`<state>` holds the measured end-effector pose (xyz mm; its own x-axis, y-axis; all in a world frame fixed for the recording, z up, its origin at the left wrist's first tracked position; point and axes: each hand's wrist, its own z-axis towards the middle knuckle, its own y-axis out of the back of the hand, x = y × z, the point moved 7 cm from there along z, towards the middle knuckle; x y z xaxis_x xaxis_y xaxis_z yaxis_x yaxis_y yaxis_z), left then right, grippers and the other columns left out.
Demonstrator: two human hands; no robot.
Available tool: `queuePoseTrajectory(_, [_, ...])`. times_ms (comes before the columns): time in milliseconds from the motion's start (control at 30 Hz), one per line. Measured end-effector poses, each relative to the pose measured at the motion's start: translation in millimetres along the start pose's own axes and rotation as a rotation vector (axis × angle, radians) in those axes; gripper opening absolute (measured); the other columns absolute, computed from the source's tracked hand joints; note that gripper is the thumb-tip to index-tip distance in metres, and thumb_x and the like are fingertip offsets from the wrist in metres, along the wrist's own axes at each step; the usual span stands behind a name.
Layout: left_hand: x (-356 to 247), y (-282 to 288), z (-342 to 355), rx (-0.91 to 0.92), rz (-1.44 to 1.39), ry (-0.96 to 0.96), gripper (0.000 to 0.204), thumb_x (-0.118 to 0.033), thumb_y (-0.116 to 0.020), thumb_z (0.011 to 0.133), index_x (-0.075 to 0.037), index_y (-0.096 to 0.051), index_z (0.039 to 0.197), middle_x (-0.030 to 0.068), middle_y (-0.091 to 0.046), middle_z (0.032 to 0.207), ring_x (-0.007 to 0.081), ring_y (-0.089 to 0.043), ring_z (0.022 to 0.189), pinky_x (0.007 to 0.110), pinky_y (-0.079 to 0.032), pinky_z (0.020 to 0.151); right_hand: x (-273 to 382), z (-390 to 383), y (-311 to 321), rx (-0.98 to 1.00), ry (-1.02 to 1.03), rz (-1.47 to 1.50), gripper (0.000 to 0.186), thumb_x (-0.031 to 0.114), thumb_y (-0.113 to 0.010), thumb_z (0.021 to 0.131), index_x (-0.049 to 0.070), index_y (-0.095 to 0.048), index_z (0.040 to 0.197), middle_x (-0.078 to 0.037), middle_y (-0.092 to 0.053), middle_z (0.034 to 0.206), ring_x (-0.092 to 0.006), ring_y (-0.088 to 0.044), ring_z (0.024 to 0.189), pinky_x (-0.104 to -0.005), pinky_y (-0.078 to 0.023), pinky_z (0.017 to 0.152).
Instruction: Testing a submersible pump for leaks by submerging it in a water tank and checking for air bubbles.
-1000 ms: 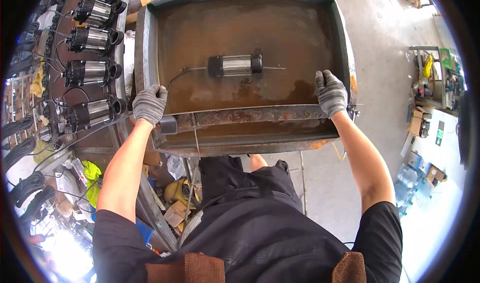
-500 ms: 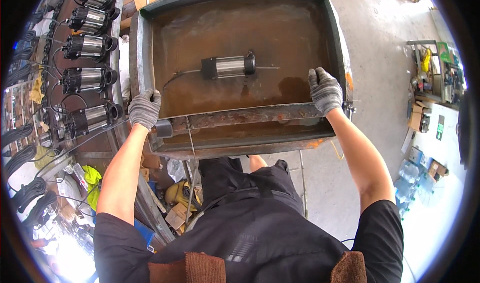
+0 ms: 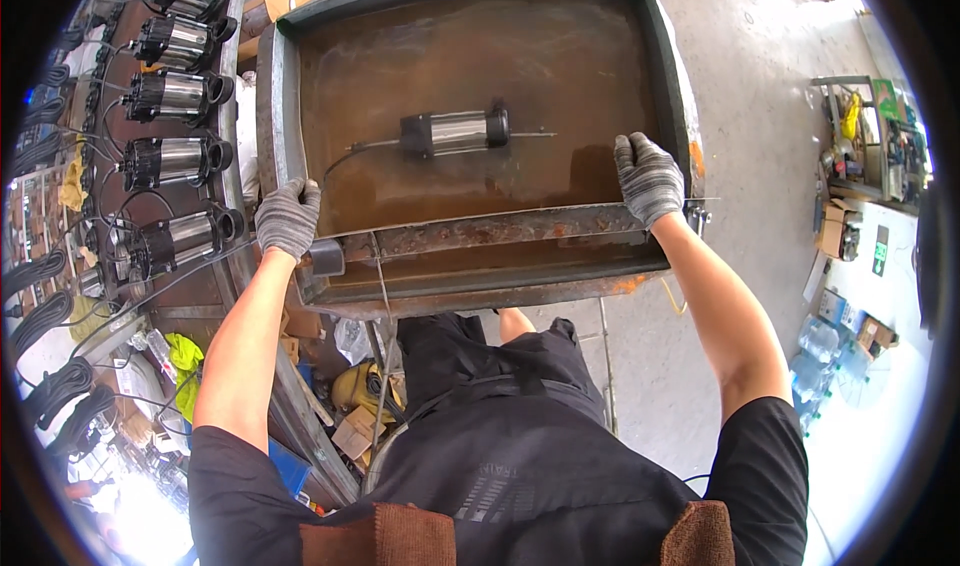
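Observation:
A shallow metal tank (image 3: pixel 668 76) with brownish water stands before me. In it lies a pump (image 3: pixel 455 133) with a shiny cylindrical body and black ends, a cable trailing left and a thin rod at its right. My left hand (image 3: pixel 288 218), in a grey striped glove, is closed at the tank's left rim. Likewise gloved, my right hand (image 3: pixel 650 181) has its fingers curled above the water, at the right end of a rusty crossbar (image 3: pixel 480 234). What it grips is hidden. A thin straight edge runs along the crossbar between both hands.
Several similar pumps (image 3: pixel 175 161) stand in a row on a rack at the left, with coiled black cables (image 3: pixel 55 391) beside them. Cardboard boxes (image 3: pixel 357 433) and a yellow object lie below. Shelves (image 3: pixel 860 136) and water bottles (image 3: pixel 818 341) are at the right.
Both hands keep their places and grip. The dark patch on the water near my right hand has changed shape. The pump shows almost no shift.

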<state>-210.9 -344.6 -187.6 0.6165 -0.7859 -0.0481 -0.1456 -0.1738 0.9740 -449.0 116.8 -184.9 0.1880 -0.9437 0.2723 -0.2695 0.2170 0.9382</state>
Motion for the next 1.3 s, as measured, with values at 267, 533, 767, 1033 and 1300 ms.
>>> queuePoseTrajectory(267, [2.0, -1.2, 0.3, 0.024, 0.014, 0.033, 0.038, -0.041, -0.051, 0.096, -0.009, -0.072, 0.098, 0.0224, -0.068, 0.087, 0.0429, -0.066, 0.085, 0.049, -0.053, 0.079, -0.7, -0.4, -3.3, 0.044, -0.033, 0.002, 0.037, 0.040, -0.045, 0.102, 0.009, -0.064, 0.105, -0.019, -0.069, 0.102, -0.0421, -0.063, 0.098, -0.0513, -0.050, 0.085])
queuePoseTrajectory(533, [-3.1, 3.3, -0.6, -0.014, -0.009, -0.006, 0.037, -0.039, -0.052, 0.096, -0.008, -0.071, 0.096, 0.0225, -0.068, 0.086, 0.0430, -0.066, 0.085, 0.049, -0.053, 0.079, -2.5, 1.9, -5.0, 0.055, -0.041, 0.005, 0.039, 0.041, -0.045, 0.102, 0.008, -0.065, 0.107, -0.020, -0.069, 0.104, -0.0420, -0.064, 0.099, -0.0508, -0.050, 0.087])
queuePoseTrajectory(767, [-4.4, 15.5, -5.7, -0.206, -0.047, -0.066, 0.022, -0.022, -0.059, 0.090, -0.009, -0.070, 0.104, 0.0150, -0.069, 0.092, 0.0352, -0.066, 0.086, 0.045, -0.053, 0.080, -2.7, 2.0, -3.2, 0.001, -0.045, -0.008, 0.039, 0.041, -0.045, 0.102, 0.009, -0.066, 0.108, -0.019, -0.069, 0.104, -0.0416, -0.064, 0.100, -0.0508, -0.050, 0.087])
queuePoseTrajectory(1033, [-121.2, -16.8, 15.6, 0.027, -0.555, -0.256, 0.018, -0.017, -0.070, 0.082, -0.005, -0.063, 0.094, 0.0184, -0.068, 0.089, 0.0369, -0.066, 0.086, 0.044, -0.052, 0.081, -7.9, 4.0, -5.3, 0.059, -0.062, 0.040, 0.036, 0.041, -0.045, 0.102, 0.011, -0.065, 0.106, -0.017, -0.070, 0.102, -0.0393, -0.064, 0.098, -0.0496, -0.051, 0.086])
queuePoseTrajectory(1300, [-277.7, -69.4, 48.3, 0.480, -0.451, -0.174, 0.019, -0.022, -0.069, 0.089, -0.006, -0.060, 0.089, 0.0075, -0.063, 0.074, 0.0181, -0.061, 0.062, 0.037, -0.053, 0.058, -16.9, 4.1, -0.4, 0.032, -0.053, 0.080, 0.033, 0.038, -0.045, 0.102, 0.011, -0.064, 0.103, -0.015, -0.070, 0.099, -0.0381, -0.065, 0.094, -0.0489, -0.052, 0.084])
